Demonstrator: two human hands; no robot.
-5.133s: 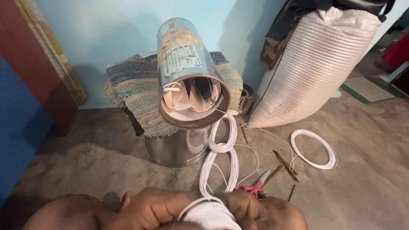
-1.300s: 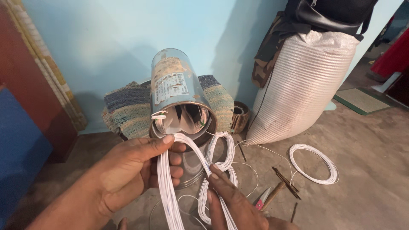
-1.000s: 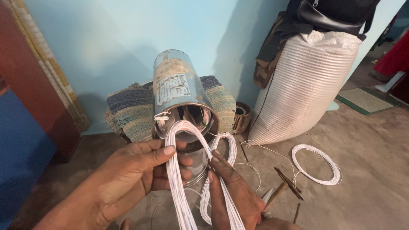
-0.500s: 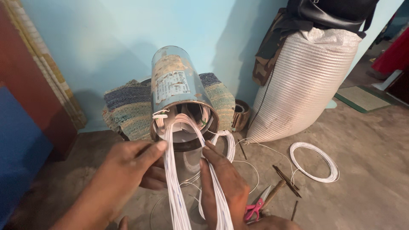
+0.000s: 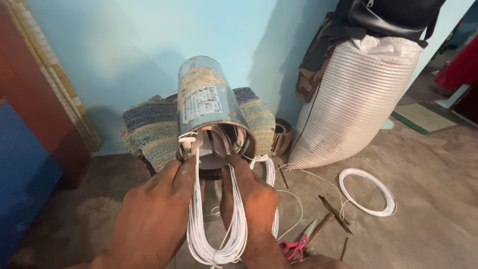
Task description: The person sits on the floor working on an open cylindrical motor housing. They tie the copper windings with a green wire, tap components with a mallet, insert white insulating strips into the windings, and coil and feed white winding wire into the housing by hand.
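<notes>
A bare, dusty concrete floor (image 5: 438,179) runs up to a pale blue plastered wall (image 5: 124,55), with a dark reddish door frame (image 5: 30,94) at the left edge. Against the wall a round metal cylinder (image 5: 206,102), dull grey with a worn paper label, lies tilted on a folded woven cloth (image 5: 149,124) of blue and green stripes, its open mouth facing the camera.

A long loop of thin white wire (image 5: 219,224), many smooth strands bundled together, hangs from that mouth down between the two hands. The left hand (image 5: 154,214) has its fingers curled about the left run of the loop, fingertips pressed at the rim of the cylinder. The right hand (image 5: 251,199) grips the right run, its fingers closed on the strands just under the opening.

To the right, a bulging white woven sack (image 5: 353,99) leans on the wall with a dark bag (image 5: 388,15) on top. On the floor near it lies a second flat coil of white wire (image 5: 368,192), well apart from the hands; pink-handled scissors (image 5: 296,244) and a few thin dark sticks (image 5: 333,211) lie between. The hands hide the lower front of the cylinder.
</notes>
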